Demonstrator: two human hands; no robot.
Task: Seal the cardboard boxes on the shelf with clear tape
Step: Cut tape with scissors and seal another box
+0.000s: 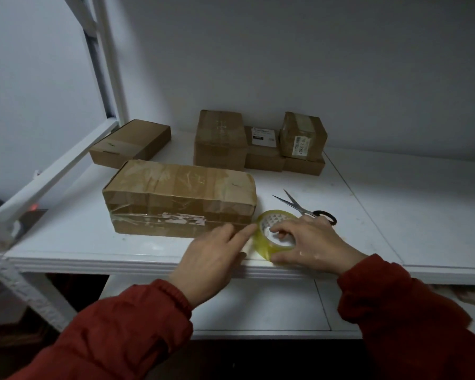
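The right hand [310,248] grips the clear tape roll [260,244] at the front edge of the shelf [368,229], with a finger in the roll's core. Just to its left, the left hand [211,259] touches the roll's rim with a straight forefinger. Scissors [302,211] lie just beyond the right hand. A long taped cardboard box [180,198] sits just beyond the left hand.

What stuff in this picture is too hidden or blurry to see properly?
All in the head view:
- White label: the print is too small and blurred to read.
- Scissors: the handles are partly covered by the right hand.
- Tape roll: the loose end can't be made out, clear on clear, where the left hand touches it.
- Low box: mostly covered by the top box stacked on it.
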